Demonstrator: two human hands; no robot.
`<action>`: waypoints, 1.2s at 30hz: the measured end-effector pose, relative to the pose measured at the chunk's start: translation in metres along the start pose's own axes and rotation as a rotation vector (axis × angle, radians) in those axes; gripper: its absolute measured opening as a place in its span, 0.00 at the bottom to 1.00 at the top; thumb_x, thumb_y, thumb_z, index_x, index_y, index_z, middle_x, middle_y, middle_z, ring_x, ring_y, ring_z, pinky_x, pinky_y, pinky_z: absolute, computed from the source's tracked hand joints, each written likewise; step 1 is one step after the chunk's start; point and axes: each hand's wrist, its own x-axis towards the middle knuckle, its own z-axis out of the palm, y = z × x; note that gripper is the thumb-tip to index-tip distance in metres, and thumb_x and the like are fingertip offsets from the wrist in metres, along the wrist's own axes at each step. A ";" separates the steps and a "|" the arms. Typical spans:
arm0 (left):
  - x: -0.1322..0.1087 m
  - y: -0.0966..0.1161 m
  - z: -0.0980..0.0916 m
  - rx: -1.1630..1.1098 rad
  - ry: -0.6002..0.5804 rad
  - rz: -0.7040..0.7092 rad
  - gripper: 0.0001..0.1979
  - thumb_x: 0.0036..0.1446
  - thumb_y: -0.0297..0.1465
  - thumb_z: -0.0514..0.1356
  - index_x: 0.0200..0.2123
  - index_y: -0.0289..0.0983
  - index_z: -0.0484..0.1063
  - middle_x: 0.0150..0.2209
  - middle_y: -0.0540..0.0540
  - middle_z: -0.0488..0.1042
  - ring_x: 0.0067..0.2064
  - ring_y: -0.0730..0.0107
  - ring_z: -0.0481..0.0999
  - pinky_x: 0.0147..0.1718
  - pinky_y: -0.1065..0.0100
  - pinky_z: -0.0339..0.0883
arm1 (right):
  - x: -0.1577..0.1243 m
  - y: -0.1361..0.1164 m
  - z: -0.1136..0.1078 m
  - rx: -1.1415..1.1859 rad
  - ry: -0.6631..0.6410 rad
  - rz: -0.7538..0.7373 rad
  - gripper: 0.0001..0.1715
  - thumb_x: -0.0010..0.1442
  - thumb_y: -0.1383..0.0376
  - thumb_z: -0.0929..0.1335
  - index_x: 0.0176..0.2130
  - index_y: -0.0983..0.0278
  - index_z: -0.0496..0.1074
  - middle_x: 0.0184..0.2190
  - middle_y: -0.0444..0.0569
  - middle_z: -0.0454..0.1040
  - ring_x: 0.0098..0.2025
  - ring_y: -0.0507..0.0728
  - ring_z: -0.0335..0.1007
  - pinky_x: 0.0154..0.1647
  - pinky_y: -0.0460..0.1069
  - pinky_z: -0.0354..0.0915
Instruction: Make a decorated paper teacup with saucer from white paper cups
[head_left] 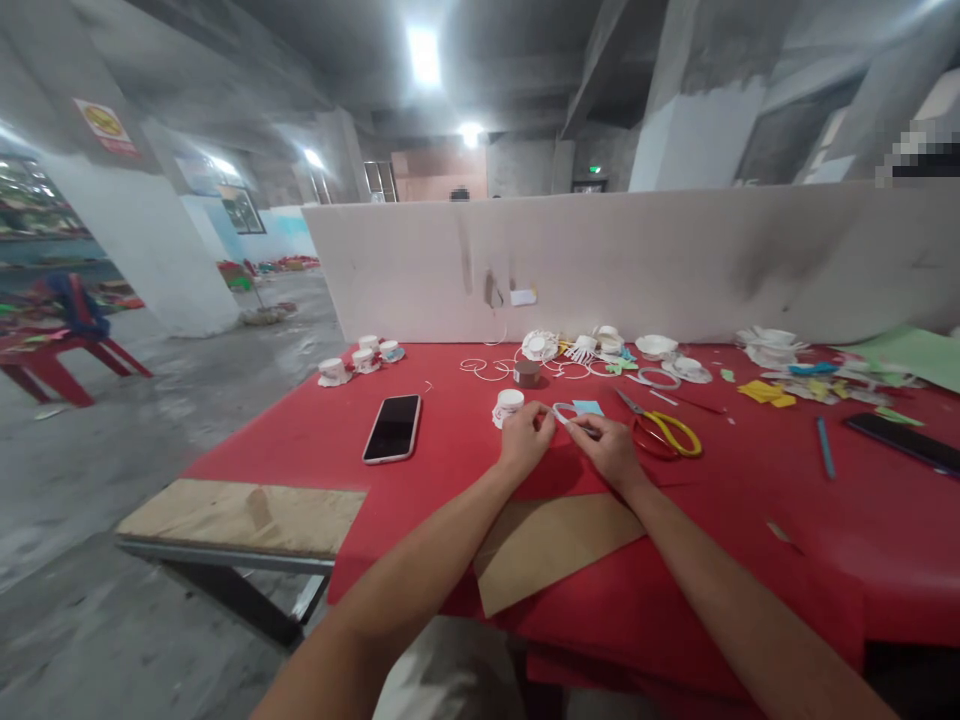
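My left hand [526,436] is closed in a pinch just in front of a small white paper cup [510,402] with a frilled base. A thin white curved strip [559,410] spans the gap between my two hands. My right hand [609,446] pinches the strip's near end, and a slim grey thing shows at its fingers, too small to name. Whether the left fingertips also grip the strip is hard to see. Beyond the right hand lies a light blue paper piece [589,408]. Scissors with yellow and red handles [666,432] rest to its right.
A phone [393,428] lies at the left, another phone [904,440] at the far right. Several small white cups [366,358], a brown tape roll [527,374] and paper scraps [765,392] sit farther back. A white board [637,265] closes off the red table [285,430]. Brown cardboard [555,545] lies under my forearms.
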 end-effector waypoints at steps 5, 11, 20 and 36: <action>0.005 -0.003 0.002 -0.492 -0.095 -0.378 0.05 0.49 0.29 0.54 0.27 0.35 0.68 0.17 0.51 0.69 0.20 0.73 0.71 0.19 0.72 0.63 | 0.001 0.004 -0.003 -0.145 0.012 -0.108 0.13 0.56 0.58 0.64 0.31 0.62 0.74 0.28 0.48 0.74 0.29 0.55 0.68 0.32 0.48 0.63; 0.007 -0.006 0.003 -0.752 -0.069 -0.599 0.05 0.43 0.29 0.58 0.24 0.35 0.64 0.19 0.51 0.69 0.20 0.74 0.71 0.15 0.76 0.60 | 0.006 0.007 -0.010 -0.257 -0.009 -0.258 0.08 0.56 0.65 0.63 0.29 0.61 0.71 0.28 0.48 0.73 0.33 0.56 0.67 0.35 0.50 0.62; 0.005 -0.006 0.002 -0.817 -0.270 -0.837 0.09 0.40 0.27 0.58 0.28 0.35 0.63 0.26 0.47 0.74 0.18 0.76 0.70 0.12 0.77 0.59 | 0.019 0.024 -0.033 -0.268 0.003 -0.239 0.07 0.51 0.69 0.63 0.24 0.61 0.67 0.29 0.48 0.72 0.34 0.56 0.65 0.36 0.49 0.60; 0.005 -0.009 0.003 -0.738 -0.178 -0.692 0.12 0.42 0.27 0.56 0.35 0.35 0.66 0.25 0.50 0.72 0.18 0.78 0.69 0.13 0.77 0.60 | 0.016 0.022 -0.039 -0.328 -0.008 -0.267 0.08 0.53 0.69 0.62 0.24 0.62 0.65 0.26 0.49 0.70 0.33 0.56 0.63 0.37 0.50 0.59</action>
